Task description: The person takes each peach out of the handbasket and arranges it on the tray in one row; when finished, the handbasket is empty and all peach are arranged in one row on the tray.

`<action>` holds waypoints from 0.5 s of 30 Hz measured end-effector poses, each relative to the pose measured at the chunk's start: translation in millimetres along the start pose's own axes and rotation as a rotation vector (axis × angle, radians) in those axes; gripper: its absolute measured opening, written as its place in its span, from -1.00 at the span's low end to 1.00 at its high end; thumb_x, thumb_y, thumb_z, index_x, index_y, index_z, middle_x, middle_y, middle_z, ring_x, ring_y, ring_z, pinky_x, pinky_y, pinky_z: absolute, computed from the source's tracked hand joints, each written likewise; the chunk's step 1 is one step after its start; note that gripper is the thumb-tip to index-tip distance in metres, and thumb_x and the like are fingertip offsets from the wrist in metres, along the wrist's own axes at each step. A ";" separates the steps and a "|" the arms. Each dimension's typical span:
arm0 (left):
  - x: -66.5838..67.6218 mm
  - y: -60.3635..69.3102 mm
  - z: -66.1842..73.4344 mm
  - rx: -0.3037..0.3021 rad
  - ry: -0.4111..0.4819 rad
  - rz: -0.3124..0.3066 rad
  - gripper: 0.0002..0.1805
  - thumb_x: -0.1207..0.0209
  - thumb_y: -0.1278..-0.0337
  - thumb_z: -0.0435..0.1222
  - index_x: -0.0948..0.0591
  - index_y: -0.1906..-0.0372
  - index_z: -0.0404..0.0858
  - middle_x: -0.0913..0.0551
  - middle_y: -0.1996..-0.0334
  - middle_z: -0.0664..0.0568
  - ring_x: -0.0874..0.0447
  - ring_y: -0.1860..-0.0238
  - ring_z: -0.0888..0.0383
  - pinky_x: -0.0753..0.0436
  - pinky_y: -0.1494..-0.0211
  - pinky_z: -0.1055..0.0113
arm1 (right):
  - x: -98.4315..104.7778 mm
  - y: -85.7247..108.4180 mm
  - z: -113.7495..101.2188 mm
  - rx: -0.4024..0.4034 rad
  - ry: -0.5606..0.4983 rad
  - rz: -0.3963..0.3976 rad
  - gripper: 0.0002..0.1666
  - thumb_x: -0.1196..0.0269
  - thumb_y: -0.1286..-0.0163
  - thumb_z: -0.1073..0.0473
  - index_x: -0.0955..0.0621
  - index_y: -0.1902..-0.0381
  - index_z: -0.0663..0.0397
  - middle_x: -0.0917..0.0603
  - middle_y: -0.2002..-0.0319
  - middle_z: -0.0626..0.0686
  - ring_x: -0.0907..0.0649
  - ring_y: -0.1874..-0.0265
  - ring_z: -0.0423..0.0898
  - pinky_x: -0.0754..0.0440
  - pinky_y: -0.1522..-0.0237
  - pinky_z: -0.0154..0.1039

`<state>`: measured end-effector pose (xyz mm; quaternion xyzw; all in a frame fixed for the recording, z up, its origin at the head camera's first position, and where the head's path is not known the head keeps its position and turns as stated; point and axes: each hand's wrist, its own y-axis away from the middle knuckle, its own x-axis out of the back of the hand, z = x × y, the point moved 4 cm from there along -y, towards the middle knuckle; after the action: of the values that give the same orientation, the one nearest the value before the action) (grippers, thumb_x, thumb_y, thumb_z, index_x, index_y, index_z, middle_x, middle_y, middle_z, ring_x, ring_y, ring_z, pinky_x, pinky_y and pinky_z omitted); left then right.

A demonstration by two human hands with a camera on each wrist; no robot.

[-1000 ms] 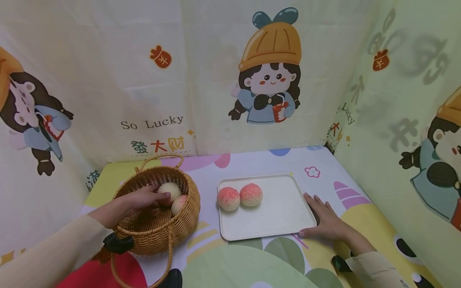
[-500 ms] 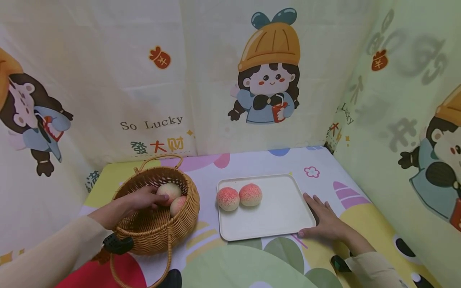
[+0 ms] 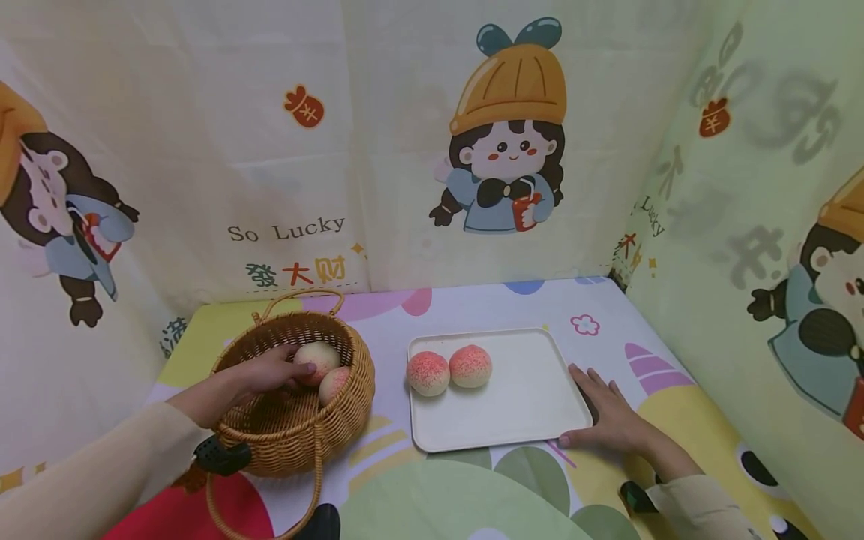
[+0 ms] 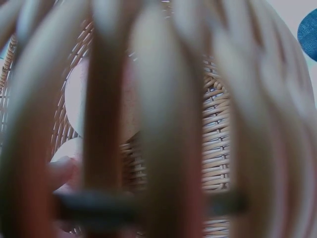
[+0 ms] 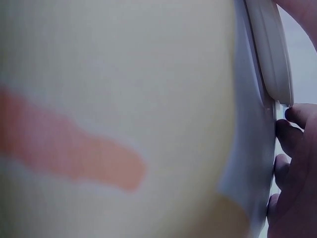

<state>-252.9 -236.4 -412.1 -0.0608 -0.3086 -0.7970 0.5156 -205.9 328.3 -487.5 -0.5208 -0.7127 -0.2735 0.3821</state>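
Note:
My left hand (image 3: 273,372) reaches into a wicker basket (image 3: 351,420) and grips a pale peach (image 3: 320,357) with a pink blush, its thumb across the fruit. A second peach (image 3: 334,385) lies against it inside the basket. In the left wrist view, blurred wicker strands cover much of the scene, with a peach (image 4: 75,96) showing between them. My right hand (image 3: 610,416), fingers spread, touches the right edge of a white tray (image 3: 520,405). Two pink-speckled peaches, a left one (image 3: 428,373) and a right one (image 3: 470,366), sit side by side at the tray's left.
A patterned cloth (image 3: 486,495) covers the table. The basket's near handle (image 3: 317,480) hangs down toward the front, and its far handle (image 3: 297,294) stands at the back. Printed fabric walls (image 3: 398,150) close off the back and sides.
The peach in my left hand has turned a little, showing more and then less of its speckled pink side. My right hand and the tray have stayed put.

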 end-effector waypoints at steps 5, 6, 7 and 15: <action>0.5 0.8 0.8 0.010 0.002 0.029 -0.40 -0.04 -0.55 -0.21 -0.14 -0.31 -0.61 -0.47 0.07 -0.29 -0.55 0.15 -0.08 -0.65 0.10 0.03 | 0.7 -0.1 0.8 -0.005 0.002 -0.001 0.49 -0.56 0.07 -0.31 -0.07 -0.59 0.26 -0.10 -0.55 0.34 0.07 -0.51 0.43 0.29 -0.42 0.38; 0.8 1.1 0.9 0.010 -0.001 0.035 -0.42 -0.04 -0.55 -0.20 -0.16 -0.28 -0.60 -0.45 0.09 -0.27 -0.52 0.17 -0.07 -0.65 0.10 0.04 | 0.8 -0.1 1.0 -0.004 0.002 -0.001 0.49 -0.56 0.07 -0.30 -0.07 -0.59 0.26 -0.09 -0.55 0.34 0.07 -0.51 0.43 0.29 -0.42 0.38; 1.1 1.4 1.2 0.009 -0.007 0.040 -0.44 -0.04 -0.55 -0.19 -0.19 -0.25 -0.59 -0.44 0.11 -0.25 -0.49 0.18 -0.06 -0.64 0.10 0.05 | 0.8 -0.1 1.2 -0.004 0.001 -0.001 0.49 -0.56 0.07 -0.30 -0.07 -0.59 0.26 -0.09 -0.55 0.34 0.07 -0.51 0.43 0.29 -0.42 0.38; 9.5 11.5 6.4 -0.066 0.036 0.048 -0.27 -0.06 -0.54 -0.13 -0.09 -0.37 -0.64 -0.42 -0.12 -0.37 -0.51 -0.07 -0.17 -0.58 -0.10 -0.02 | 0.6 0.1 0.8 0.001 -0.005 0.003 0.49 -0.58 0.08 -0.28 -0.07 -0.59 0.27 -0.10 -0.54 0.37 0.06 -0.50 0.45 0.29 -0.40 0.40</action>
<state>-248.9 -243.5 -398.1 -0.0711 -0.2712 -0.7952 0.5376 -206.2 329.3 -487.5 -0.5225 -0.7129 -0.2712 0.3810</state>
